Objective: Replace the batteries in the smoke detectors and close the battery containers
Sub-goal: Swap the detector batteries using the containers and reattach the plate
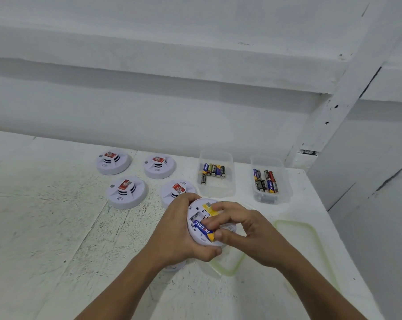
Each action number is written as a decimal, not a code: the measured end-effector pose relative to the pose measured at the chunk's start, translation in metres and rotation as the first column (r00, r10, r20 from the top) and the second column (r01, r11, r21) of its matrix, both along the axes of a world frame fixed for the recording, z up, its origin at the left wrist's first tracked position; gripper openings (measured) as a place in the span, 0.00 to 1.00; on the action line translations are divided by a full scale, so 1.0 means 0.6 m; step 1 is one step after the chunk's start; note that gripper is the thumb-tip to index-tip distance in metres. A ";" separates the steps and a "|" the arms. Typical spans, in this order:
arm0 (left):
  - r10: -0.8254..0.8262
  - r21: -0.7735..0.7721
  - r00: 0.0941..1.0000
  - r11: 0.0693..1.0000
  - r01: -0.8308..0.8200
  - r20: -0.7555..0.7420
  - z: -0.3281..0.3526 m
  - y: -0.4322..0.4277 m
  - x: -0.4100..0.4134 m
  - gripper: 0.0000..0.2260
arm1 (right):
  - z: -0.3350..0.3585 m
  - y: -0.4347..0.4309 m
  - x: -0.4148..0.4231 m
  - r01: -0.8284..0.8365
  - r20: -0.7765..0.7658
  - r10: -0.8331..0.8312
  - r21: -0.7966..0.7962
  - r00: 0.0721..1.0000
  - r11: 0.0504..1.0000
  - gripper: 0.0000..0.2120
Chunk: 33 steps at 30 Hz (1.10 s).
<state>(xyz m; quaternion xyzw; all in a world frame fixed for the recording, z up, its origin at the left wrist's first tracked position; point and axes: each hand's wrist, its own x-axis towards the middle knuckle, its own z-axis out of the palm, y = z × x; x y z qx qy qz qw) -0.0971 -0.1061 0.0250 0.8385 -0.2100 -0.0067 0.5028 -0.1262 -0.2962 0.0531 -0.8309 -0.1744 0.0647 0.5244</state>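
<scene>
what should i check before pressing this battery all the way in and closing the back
1. Detector held steady: ok, the left hand grips the smoke detector off the table.
2. Battery lined up with the bay: ok, the blue and yellow battery lies along the open compartment under the right hand.
3. Polarity correct: cannot tell, the terminals are hidden by fingers.
4. Battery fully seated: cannot tell.
5. Second slot filled: cannot tell, it is covered by fingers.
6. More batteries in reach: ok, both clear containers hold some.
</scene>
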 end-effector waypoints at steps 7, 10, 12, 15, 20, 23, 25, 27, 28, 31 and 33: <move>-0.034 0.044 0.998 0.998 0.037 -0.053 0.003 0.003 0.004 0.35 | -0.013 0.006 -0.001 0.003 -0.067 0.008 0.169 0.998 0.986 0.07; -0.036 0.045 0.998 0.998 0.038 -0.046 0.003 0.001 0.004 0.35 | -0.016 0.008 -0.003 0.002 -0.065 0.012 0.208 0.998 0.978 0.08; -0.033 0.038 0.999 0.999 0.035 -0.036 0.004 0.000 0.004 0.34 | -0.017 0.010 -0.003 -0.010 -0.062 0.024 0.220 0.998 0.975 0.09; -0.033 0.029 0.999 0.999 0.034 -0.026 0.005 -0.001 0.003 0.34 | -0.015 0.010 -0.003 -0.021 -0.076 0.041 0.243 0.996 0.970 0.09; -0.028 0.014 0.999 0.999 0.028 -0.020 0.004 -0.003 0.001 0.34 | -0.013 0.004 -0.003 -0.063 -0.079 0.084 0.236 0.993 0.970 0.08; -0.026 -0.005 0.999 1.000 0.025 -0.040 0.005 -0.004 0.001 0.34 | -0.015 0.002 -0.004 -0.067 -0.096 0.095 0.259 0.991 0.963 0.08; -0.021 -0.005 1.000 1.000 0.021 -0.023 0.006 -0.005 0.002 0.33 | -0.018 -0.001 -0.004 -0.077 -0.090 0.104 0.263 0.991 0.962 0.08; -0.012 -0.002 1.000 1.000 0.012 -0.011 0.008 -0.008 0.004 0.33 | -0.019 -0.004 -0.002 -0.088 -0.070 0.108 0.245 0.992 0.965 0.07; -0.009 -0.011 1.000 1.000 0.009 -0.019 0.009 -0.010 0.006 0.33 | -0.017 -0.005 0.002 -0.090 -0.067 0.109 0.242 0.992 0.966 0.08; -0.007 -0.058 0.998 0.998 0.003 -0.057 0.012 -0.016 0.014 0.34 | -0.005 -0.012 0.017 -0.099 -0.115 0.139 0.297 0.984 0.950 0.10; -0.006 -0.075 0.998 0.997 0.002 -0.062 0.016 -0.018 0.022 0.34 | 0.003 -0.019 0.031 -0.123 -0.114 0.165 0.304 0.980 0.945 0.10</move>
